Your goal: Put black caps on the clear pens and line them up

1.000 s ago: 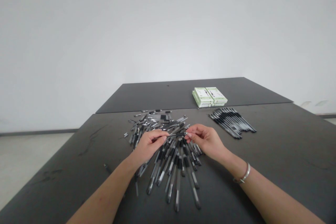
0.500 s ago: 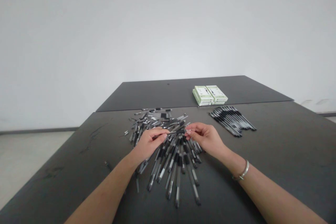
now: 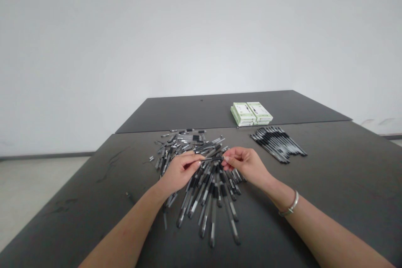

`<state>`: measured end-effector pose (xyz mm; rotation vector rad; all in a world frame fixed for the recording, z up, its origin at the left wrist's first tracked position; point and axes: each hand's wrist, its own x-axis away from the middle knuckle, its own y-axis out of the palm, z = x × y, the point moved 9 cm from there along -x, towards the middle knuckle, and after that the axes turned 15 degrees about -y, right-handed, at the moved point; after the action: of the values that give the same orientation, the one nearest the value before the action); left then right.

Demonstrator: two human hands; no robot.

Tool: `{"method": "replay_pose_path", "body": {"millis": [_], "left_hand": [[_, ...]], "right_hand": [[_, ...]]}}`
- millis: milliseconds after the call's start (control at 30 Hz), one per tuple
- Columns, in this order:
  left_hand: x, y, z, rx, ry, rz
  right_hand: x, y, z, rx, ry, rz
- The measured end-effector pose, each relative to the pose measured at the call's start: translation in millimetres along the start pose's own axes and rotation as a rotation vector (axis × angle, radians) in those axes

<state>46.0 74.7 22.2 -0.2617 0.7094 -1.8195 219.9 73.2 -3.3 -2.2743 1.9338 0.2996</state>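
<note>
Fingers (image 3: 194, 168) pinch a slim pen (image 3: 213, 159) — greyish, partly black, nearly level.

Pen pile (image 3: 205, 190) blocks centre; tabletop (image 3: 348, 171) free right of pen row (image 3: 278, 144).

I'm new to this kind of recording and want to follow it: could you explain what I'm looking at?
There is no machine, just a person's two bare hands, seen from a camera worn on their head. The left hand and right hand hold a slim, dark pen or pen part between them. Beneath them, a loose heap of slim black-and-clear pens and pen parts lies on the dark grey table. To the right is a neat row of similar pens; farther back sit stacked white-and-green rectangular boxes.
</note>
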Motion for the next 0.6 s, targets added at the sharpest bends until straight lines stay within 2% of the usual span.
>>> {"method": "replay_pose_path", "body": {"millis": [167, 333, 400, 600], "left_hand": [[-1.4, -2.8, -1.6, 0.059, -0.041, 0.019], [-4.0, -2.2, -26.1, 0.332, -0.295, 0.019], [-3.7, -0.4, -32.0, 0.375, -0.353, 0.008], [-4.0, -10.3, -29.5, 0.240, -0.318, 0.119]], "right_hand": [[-2.3, -0.8, -3.5, -0.007, -0.045, 0.017], [-4.0, -7.8, -7.1, 0.006, -0.121, 0.074], [-4.1, -9.9, -5.3, 0.014, -0.124, 0.085], [-4.1, -8.4, 3.1, -0.008, -0.088, 0.075]]}}
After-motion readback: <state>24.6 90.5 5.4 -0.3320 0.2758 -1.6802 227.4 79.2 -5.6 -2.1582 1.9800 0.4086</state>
